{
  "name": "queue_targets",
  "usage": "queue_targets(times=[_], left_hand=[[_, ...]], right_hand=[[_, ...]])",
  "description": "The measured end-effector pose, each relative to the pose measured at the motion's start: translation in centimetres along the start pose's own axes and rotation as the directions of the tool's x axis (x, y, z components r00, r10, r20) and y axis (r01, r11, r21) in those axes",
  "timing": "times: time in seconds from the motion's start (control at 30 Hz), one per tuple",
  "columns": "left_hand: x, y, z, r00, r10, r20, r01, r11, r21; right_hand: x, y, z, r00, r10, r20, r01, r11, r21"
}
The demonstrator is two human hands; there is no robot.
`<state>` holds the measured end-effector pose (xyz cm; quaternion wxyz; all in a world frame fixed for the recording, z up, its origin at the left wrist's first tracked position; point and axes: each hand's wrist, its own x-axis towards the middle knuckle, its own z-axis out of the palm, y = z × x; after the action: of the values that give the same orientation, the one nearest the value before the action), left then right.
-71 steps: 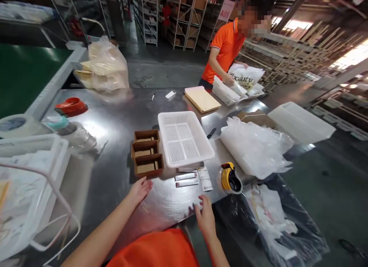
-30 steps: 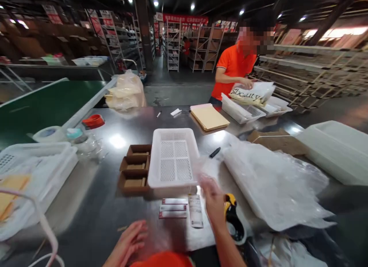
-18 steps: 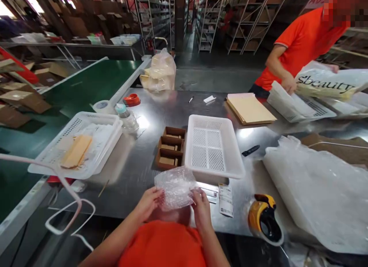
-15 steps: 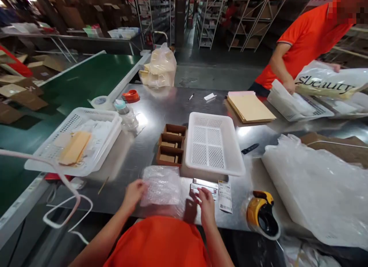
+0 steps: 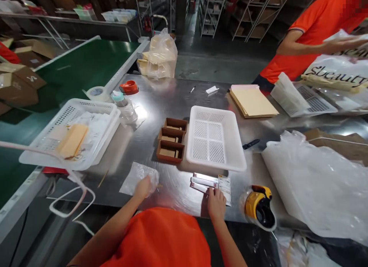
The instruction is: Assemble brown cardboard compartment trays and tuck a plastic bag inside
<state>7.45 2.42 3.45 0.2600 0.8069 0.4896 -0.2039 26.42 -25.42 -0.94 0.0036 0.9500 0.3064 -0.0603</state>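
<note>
My left hand [image 5: 143, 187] is closed on a clear bubble wrap bag [image 5: 130, 178] at the near edge of the metal table, left of centre. My right hand [image 5: 217, 203] has its fingers curled at the end of a slim silvery box [image 5: 199, 187]. A second slim box [image 5: 204, 178] lies just beyond it. The fingertips partly cover a printed paper slip [image 5: 225, 184] beside the boxes. Three small open brown cartons [image 5: 170, 151] stand in a row beyond my hands, against the left side of a white plastic basket [image 5: 240, 159].
At the left, stacked white baskets [image 5: 99, 159] hold papers and a yellow packet. A yellow tape dispenser [image 5: 255, 200] and a heap of clear plastic bags [image 5: 313, 190] are at right. A black knife [image 5: 251, 144] lies by the middle basket. Across the table stands a co-worker [image 5: 304, 40] in orange.
My left hand has drawn the bubble wrap left and nearer, folding it. My right hand has moved right and down onto the slim box. The co-worker's arm has lifted from the basket.
</note>
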Motion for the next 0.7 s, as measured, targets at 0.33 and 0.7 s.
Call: queue_targets(times=[0.33,0.7], left_hand=[[0.4,0.4,2.3,0.985,0.137,-0.106,-0.166,0.924,-0.346],[-2.3,2.9,1.4,0.968,0.213,-0.132,-0.249,0.868,-0.429]], right_hand=[[-2.7,-8.1,-3.2,0.976,-0.170,0.136,-0.031,0.513,0.858],[-2.0,-11.1,-4.7,0.947,-0.321,0.033,0.190,0.638,0.746]])
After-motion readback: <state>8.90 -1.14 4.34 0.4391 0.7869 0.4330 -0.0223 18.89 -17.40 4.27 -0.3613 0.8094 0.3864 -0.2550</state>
